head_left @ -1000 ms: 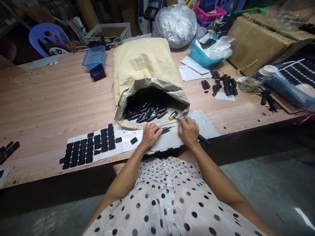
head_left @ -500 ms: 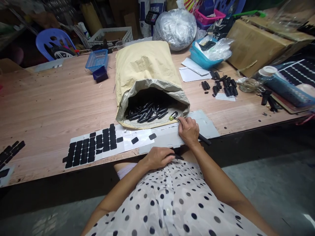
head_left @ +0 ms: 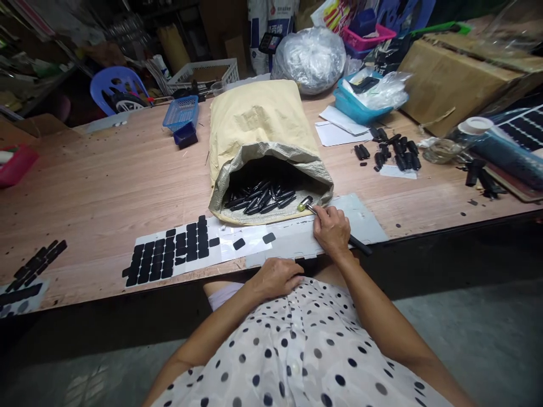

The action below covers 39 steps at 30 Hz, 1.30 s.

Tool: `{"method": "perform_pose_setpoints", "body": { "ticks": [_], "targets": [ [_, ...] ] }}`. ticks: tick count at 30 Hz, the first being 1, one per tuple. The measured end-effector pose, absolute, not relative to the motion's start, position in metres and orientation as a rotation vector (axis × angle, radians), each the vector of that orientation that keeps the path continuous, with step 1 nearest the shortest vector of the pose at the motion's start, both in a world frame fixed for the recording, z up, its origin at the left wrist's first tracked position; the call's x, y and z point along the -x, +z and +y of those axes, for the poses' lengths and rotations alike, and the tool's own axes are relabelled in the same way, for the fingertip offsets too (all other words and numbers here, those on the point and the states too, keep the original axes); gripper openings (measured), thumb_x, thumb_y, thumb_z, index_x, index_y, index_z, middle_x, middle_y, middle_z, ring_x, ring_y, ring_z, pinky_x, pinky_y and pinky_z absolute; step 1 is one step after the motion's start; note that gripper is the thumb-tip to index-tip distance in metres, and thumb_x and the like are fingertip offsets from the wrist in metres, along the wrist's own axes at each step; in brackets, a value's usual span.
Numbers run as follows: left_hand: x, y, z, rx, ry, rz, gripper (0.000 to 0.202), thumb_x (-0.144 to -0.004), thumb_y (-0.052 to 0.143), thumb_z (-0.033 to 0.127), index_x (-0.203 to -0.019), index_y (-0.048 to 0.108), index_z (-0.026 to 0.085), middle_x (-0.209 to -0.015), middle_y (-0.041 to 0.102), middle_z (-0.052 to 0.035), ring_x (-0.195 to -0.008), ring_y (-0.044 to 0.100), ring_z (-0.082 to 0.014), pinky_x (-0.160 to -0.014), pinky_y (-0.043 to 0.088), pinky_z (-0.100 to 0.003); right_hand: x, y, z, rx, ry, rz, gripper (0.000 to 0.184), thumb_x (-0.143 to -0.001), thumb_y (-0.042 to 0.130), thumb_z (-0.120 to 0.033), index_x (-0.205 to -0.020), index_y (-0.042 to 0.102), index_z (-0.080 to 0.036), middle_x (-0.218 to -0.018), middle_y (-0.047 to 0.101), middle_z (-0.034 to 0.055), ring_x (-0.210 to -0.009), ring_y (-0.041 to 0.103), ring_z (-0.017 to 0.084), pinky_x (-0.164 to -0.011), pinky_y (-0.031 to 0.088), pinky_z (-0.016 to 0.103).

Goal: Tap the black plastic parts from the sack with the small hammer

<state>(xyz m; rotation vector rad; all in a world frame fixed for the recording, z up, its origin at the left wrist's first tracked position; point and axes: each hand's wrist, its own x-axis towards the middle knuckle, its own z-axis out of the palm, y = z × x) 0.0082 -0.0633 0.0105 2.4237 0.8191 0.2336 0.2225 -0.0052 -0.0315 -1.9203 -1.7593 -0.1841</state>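
– Hammer (head_left: pixel 305 203) at the near edge of the bench (head_left: pixel 127 175), clamped in the right hand (head_left: pixel 332 229)! Fingers wrapped round the shank, yellow-green head pointing inward, dark handle end poking out over that same near edge.

– And the head, touching anything?

– Over the lower lip of the paper sack (head_left: pixel 257 121), toward the right side of the open mouth. Resting there or floating just above? Can't tell from this angle.

– What about the left hand (head_left: pixel 278 277)?

– Down by the lap, just off the near edge, close against the dotted blouse (head_left: pixel 292 345). Fingers bent and lying together. Anything pinched underneath? Hidden, so can't tell.

– Which step, then?

– Looks like a lull between hammer strokes, judging by the ready grip on the right and a left hand away from the grey board (head_left: pixel 297 232) along the near edge.

– Stock nearby?

– Plenty! Slim black pieces (head_left: pixel 261 199) heaped inside the sack's mouth, loose black patches (head_left: pixel 268 238) around the board's left end, neat rows of black patches (head_left: pixel 156 260) further along toward the near left corner.

– And the next move?

– Calls, most likely, for the left hand up on the board, steadying a piece flat, fingertips well clear of the hammer's face. Then a short, controlled tap, without nudging the sack.
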Motion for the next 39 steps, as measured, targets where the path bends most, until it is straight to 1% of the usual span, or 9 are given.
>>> {"method": "perform_pose_setpoints", "body": {
  "ticks": [5, 7, 9, 12, 17, 22, 27, 32, 39],
  "targets": [
    [-0.001, 0.023, -0.002, -2.259, 0.53, 1.32, 0.022, -0.095, 0.056, 0.028, -0.108, 0.073, 0.024, -0.095, 0.074, -0.0044, -0.087, 0.067, -0.0207, -0.08, 0.055, -0.035, -0.222, -0.029, -0.006, 1.928, -0.152, -1.769, 0.033, -0.092, 0.05, -0.019, -0.117, 0.071, -0.023, -0.094, 0.061, 0.0107, -0.088, 0.048, 0.025, -0.07, 0.029, 0.034],
    [0.001, 0.024, 0.03, -2.198, 0.669, 1.546, 0.019, -0.094, 0.058, 0.029, -0.106, 0.073, 0.024, -0.097, 0.072, -0.0058, -0.092, 0.065, -0.0229, -0.083, 0.054, -0.037, -0.221, -0.028, -0.006, 1.93, -0.147, -1.768, 0.033, -0.092, 0.049, -0.019, -0.117, 0.071, -0.022, -0.094, 0.061, 0.0109, -0.088, 0.047, 0.025, -0.069, 0.029, 0.034],
    [0.001, 0.022, 0.058, -2.134, 0.695, 1.731, 0.014, -0.092, 0.063, 0.03, -0.1, 0.072, 0.023, -0.099, 0.07, -0.0075, -0.098, 0.063, -0.0256, -0.087, 0.052, -0.038, -0.221, -0.027, -0.006, 1.928, -0.156, -1.769, 0.033, -0.092, 0.05, -0.019, -0.116, 0.071, -0.022, -0.093, 0.061, 0.0106, -0.088, 0.047, 0.025, -0.069, 0.029, 0.034],
    [0.001, 0.018, 0.085, -2.06, 0.597, 1.88, 0.007, -0.087, 0.069, 0.029, -0.091, 0.07, 0.023, -0.097, 0.066, -0.0089, -0.103, 0.061, -0.0294, -0.09, 0.049, -0.04, -0.22, -0.026, -0.006, 1.927, -0.193, -1.776, 0.032, -0.091, 0.05, -0.018, -0.114, 0.071, -0.023, -0.092, 0.061, 0.0099, -0.087, 0.047, 0.025, -0.07, 0.03, 0.034],
    [0.004, 0.01, 0.086, -2.099, 0.581, 1.855, 0.006, -0.088, 0.069, 0.026, -0.084, 0.064, 0.023, -0.096, 0.067, -0.0074, -0.101, 0.059, -0.0286, -0.088, 0.047, -0.04, -0.219, -0.025, -0.007, 1.947, -0.241, -1.788, 0.033, -0.092, 0.049, -0.016, -0.114, 0.072, -0.023, -0.091, 0.062, 0.009, -0.086, 0.048, 0.024, -0.071, 0.031, 0.034],
    [0.008, 0.008, 0.054, -2.16, 0.756, 1.65, 0.008, -0.093, 0.064, 0.029, -0.087, 0.063, 0.024, -0.094, 0.069, -0.0042, -0.092, 0.058, -0.0242, -0.086, 0.045, -0.038, -0.219, -0.025, -0.007, 1.986, -0.231, -1.8, 0.033, -0.091, 0.05, -0.017, -0.117, 0.071, -0.023, -0.093, 0.061, 0.0093, -0.088, 0.047, 0.024, -0.072, 0.03, 0.034],
    [-0.002, 0.002, 0.018, -2.163, 0.779, 1.385, 0.008, -0.09, 0.07, 0.03, -0.091, 0.065, 0.024, -0.093, 0.069, -0.0023, -0.091, 0.057, -0.0223, -0.083, 0.047, -0.035, -0.22, -0.026, -0.007, 1.989, -0.206, -1.814, 0.034, -0.09, 0.052, -0.019, -0.119, 0.07, -0.023, -0.095, 0.059, 0.0097, -0.088, 0.045, 0.024, -0.072, 0.03, 0.034],
    [-0.009, -0.008, 0.007, -2.156, 0.684, 1.352, 0.011, -0.085, 0.075, 0.026, -0.095, 0.069, 0.023, -0.094, 0.071, -0.0031, -0.093, 0.058, -0.0234, -0.087, 0.047, -0.038, -0.221, -0.025, -0.008, 1.988, -0.21, -1.808, 0.034, -0.091, 0.05, -0.019, -0.118, 0.07, -0.023, -0.094, 0.059, 0.0099, -0.088, 0.046, 0.024, -0.071, 0.03, 0.034],
    [-0.007, -0.01, 0.01, -2.149, 0.661, 1.325, 0.015, -0.083, 0.077, 0.027, -0.098, 0.074, 0.025, -0.097, 0.072, -0.0034, -0.096, 0.059, -0.0245, -0.091, 0.047, -0.042, -0.222, -0.026, -0.009, 1.985, -0.218, -1.814, 0.034, -0.092, 0.049, -0.02, -0.119, 0.069, -0.022, -0.094, 0.059, 0.0101, -0.089, 0.046, 0.025, -0.071, 0.03, 0.034]
  ]
}}
